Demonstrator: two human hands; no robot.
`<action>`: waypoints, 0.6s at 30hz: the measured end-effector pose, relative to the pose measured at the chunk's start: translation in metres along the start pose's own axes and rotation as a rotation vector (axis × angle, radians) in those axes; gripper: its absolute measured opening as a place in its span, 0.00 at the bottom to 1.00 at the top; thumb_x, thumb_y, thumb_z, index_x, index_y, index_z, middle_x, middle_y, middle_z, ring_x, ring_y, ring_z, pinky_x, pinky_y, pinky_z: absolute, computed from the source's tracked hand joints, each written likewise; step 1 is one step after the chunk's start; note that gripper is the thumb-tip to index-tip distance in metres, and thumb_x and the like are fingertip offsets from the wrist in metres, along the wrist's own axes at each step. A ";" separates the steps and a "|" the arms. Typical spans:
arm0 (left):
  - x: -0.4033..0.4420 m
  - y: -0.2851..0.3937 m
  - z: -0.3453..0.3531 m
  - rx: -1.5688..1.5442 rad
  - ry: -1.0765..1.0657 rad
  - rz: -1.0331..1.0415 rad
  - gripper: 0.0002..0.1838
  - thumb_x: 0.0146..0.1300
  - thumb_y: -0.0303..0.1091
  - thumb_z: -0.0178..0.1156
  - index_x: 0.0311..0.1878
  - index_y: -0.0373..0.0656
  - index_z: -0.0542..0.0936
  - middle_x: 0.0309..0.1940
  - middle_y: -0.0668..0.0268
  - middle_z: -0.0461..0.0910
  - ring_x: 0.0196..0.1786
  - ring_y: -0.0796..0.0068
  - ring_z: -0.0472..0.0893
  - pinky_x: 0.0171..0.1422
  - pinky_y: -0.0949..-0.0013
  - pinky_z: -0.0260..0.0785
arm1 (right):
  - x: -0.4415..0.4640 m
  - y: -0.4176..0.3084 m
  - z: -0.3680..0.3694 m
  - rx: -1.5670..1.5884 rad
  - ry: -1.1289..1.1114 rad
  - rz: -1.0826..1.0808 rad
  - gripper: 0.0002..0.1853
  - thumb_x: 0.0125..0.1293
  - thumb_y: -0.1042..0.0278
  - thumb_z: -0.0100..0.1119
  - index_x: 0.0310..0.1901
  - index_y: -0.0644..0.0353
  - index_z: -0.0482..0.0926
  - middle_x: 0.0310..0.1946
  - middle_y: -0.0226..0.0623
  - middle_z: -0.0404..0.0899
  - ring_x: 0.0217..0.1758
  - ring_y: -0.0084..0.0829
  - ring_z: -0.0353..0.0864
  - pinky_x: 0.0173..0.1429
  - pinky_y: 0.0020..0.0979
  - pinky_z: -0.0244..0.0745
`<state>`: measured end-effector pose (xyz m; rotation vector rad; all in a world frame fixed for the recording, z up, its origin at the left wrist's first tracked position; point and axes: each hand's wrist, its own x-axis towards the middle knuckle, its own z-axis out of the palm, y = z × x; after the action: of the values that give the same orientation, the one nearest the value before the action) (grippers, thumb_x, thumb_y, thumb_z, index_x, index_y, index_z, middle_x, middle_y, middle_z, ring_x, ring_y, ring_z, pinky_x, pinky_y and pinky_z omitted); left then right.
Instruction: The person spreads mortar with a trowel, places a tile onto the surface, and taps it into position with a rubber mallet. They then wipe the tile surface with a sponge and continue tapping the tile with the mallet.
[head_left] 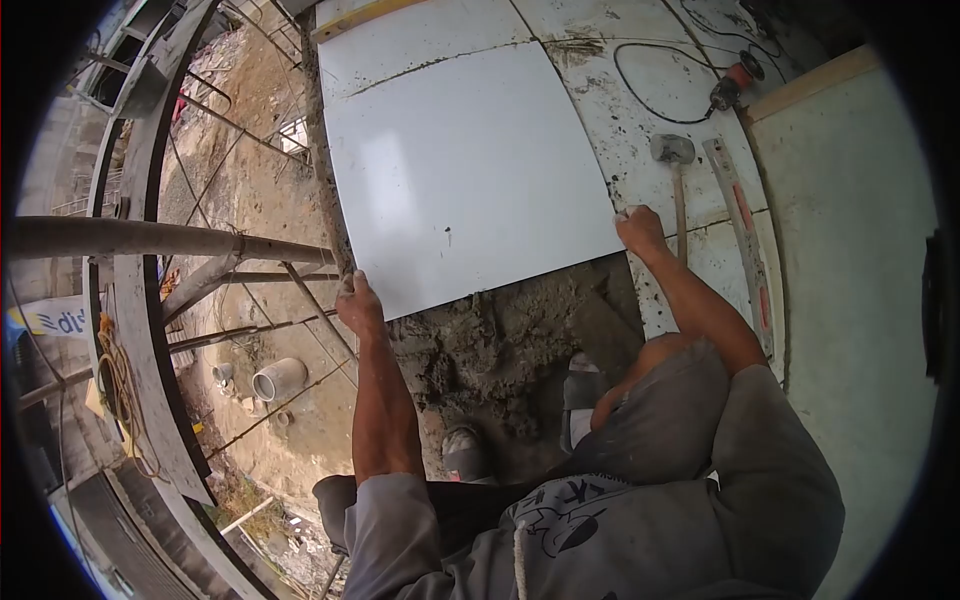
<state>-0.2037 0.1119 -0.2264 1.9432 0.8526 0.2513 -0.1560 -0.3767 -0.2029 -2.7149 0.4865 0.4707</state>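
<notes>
A large glossy white floor tile [470, 170] lies in front of me, with a small dark mark on its face. My left hand [360, 302] is closed on its near left corner, thumb near the top surface. At the near right corner my right hand [640, 230] grips the edge with curled fingers; their undersides are hidden. Rough wet mortar [480, 345] spreads between the tile's near edge and my feet. Beside the right hand, a rubber mallet [673, 150] with a grey head rests on neighbouring tiles, its handle pointing toward me.
A long spirit level [738, 210] and a red-and-black angle grinder [735, 85] with a looped cable lie at right, beside a pale wall [850, 220]. Left is an open drop with scaffold pipes [150, 238] and a bucket [280, 380] far below. A wooden strip [365, 18] lies at the back.
</notes>
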 end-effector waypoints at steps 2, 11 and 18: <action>0.004 0.043 -0.006 0.077 0.039 0.147 0.24 0.66 0.41 0.57 0.55 0.29 0.76 0.46 0.47 0.81 0.48 0.60 0.81 0.54 0.65 0.70 | -0.012 -0.023 -0.024 0.056 0.011 -0.060 0.19 0.60 0.57 0.57 0.40 0.68 0.80 0.38 0.57 0.81 0.46 0.51 0.81 0.53 0.43 0.75; -0.024 0.089 0.004 0.430 -0.140 0.432 0.27 0.63 0.43 0.61 0.58 0.32 0.74 0.52 0.42 0.77 0.58 0.47 0.75 0.64 0.57 0.66 | -0.057 0.004 -0.053 0.041 0.046 -0.011 0.17 0.61 0.58 0.57 0.44 0.62 0.80 0.36 0.51 0.82 0.46 0.49 0.81 0.51 0.43 0.74; -0.085 0.096 0.065 0.797 -0.476 0.292 0.43 0.52 0.53 0.68 0.71 0.56 0.63 0.73 0.49 0.53 0.74 0.40 0.50 0.66 0.23 0.45 | -0.058 0.089 -0.028 -0.208 0.451 0.218 0.30 0.61 0.58 0.59 0.59 0.69 0.66 0.47 0.53 0.75 0.52 0.48 0.78 0.56 0.40 0.74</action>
<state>-0.1900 -0.0174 -0.1650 2.7083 0.3565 -0.4437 -0.2342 -0.4502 -0.1800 -2.9868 0.9023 -0.0533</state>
